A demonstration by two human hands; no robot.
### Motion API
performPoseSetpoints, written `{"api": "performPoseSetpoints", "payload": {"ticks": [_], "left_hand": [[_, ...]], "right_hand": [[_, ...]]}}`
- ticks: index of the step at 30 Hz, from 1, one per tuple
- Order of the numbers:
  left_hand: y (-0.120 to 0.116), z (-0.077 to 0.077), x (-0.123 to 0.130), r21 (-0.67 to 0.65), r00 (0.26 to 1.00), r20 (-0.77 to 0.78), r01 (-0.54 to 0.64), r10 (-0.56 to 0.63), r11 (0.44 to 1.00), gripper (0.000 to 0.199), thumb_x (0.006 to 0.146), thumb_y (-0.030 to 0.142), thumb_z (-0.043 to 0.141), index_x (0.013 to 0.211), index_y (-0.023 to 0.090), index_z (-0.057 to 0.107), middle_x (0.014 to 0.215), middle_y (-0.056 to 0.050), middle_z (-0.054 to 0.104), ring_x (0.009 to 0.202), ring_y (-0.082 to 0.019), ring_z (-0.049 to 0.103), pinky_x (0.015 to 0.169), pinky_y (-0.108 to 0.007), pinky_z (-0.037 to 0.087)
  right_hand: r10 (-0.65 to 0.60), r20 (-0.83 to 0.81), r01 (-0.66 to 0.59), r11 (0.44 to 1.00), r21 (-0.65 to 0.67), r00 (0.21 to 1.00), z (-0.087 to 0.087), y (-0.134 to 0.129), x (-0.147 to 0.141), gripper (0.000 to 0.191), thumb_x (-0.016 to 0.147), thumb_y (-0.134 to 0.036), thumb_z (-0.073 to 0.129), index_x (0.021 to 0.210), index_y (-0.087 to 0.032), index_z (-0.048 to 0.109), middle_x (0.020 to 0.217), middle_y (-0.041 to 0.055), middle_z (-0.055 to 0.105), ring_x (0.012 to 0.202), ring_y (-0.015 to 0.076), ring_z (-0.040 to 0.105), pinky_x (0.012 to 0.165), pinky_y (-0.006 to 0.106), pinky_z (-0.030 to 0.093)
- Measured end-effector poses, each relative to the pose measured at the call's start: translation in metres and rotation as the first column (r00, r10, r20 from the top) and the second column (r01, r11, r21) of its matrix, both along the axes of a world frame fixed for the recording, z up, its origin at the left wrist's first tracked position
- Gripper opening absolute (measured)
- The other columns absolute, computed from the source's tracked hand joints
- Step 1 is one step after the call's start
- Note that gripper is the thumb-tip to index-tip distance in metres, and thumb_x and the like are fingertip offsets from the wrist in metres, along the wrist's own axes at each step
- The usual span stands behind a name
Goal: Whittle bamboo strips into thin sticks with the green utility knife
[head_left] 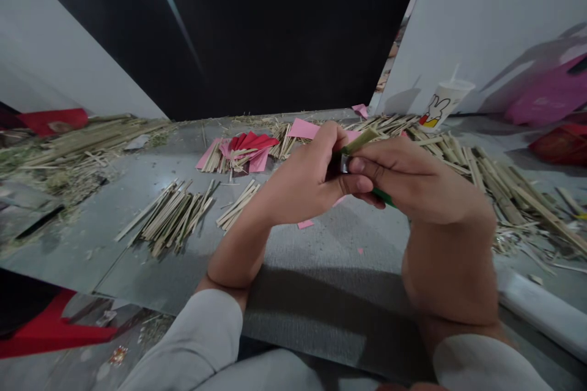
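My left hand (312,177) and my right hand (413,174) meet above the middle of the grey table (321,263). Between them is a pale green strip (362,141), which my left hand grips. My right hand is closed around a tool with a green handle (384,197); its small metal part (344,164) shows by my thumbs and touches the strip's near end. Fingers hide most of the tool. Behind my left wrist lies a small bundle of thin sticks (238,204).
A larger stick pile (172,220) lies left, red and pink paper (252,145) behind it. A white cup (444,105) stands at the back right, near split stalks (499,186). A white roll (543,311) lies at the right edge, a red stool (59,333) below left.
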State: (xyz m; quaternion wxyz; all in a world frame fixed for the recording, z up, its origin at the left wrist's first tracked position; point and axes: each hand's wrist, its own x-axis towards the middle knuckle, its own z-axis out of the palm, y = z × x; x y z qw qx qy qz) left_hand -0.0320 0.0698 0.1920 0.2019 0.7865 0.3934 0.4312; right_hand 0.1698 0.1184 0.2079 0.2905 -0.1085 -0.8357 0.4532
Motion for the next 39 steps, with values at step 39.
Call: {"api": "performPoseSetpoints", "payload": {"ticks": [39], "left_hand": [[0.002,-0.004,0.004,0.176,0.995,0.028,-0.095,0.092,0.980,0.063,0.092,0.081,0.067,0.106,0.027,0.038,0.093,0.000,0.047,0.074,-0.015,0.047,0.066,-0.033,0.040]], "right_hand": [[0.014,-0.139,-0.016,1.000,-0.015,0.990,0.002,-0.007,-0.010,0.060,0.109,-0.060,0.064,0.066,-0.021,0.048,0.054,-0.0029,0.048,0.048,0.0087,0.037,0.042,0.025,0.029]]}}
